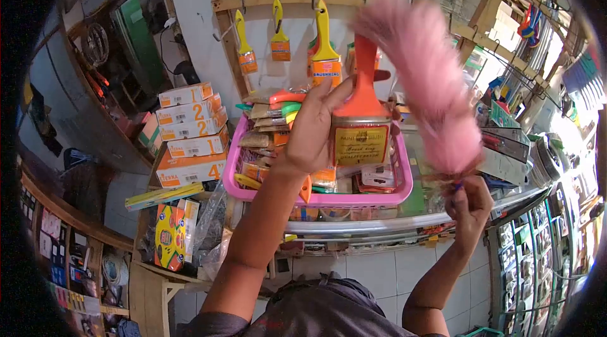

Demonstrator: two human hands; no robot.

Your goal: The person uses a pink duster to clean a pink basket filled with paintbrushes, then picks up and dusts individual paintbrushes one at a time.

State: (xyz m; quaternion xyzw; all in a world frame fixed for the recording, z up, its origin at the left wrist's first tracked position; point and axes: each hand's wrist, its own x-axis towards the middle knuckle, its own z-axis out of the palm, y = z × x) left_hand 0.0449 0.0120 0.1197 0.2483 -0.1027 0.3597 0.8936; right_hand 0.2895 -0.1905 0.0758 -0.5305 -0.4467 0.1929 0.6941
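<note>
My left hand is closed on a wide paint brush with an orange-red handle and a yellow label, held upright with the handle up. In my right hand is the lower end of a pink feather duster. The duster is blurred and leans up and left, its top beside the brush handle. Behind and below the brush stands a pink basket holding several brushes and packaged items. Part of its contents is hidden by my left hand and the brush.
Yellow-handled brushes hang from hooks on a wooden rail. Stacked orange and white boxes stand left of the basket, near a yellow box. A glass counter has a metal edge. Racks of goods are at right.
</note>
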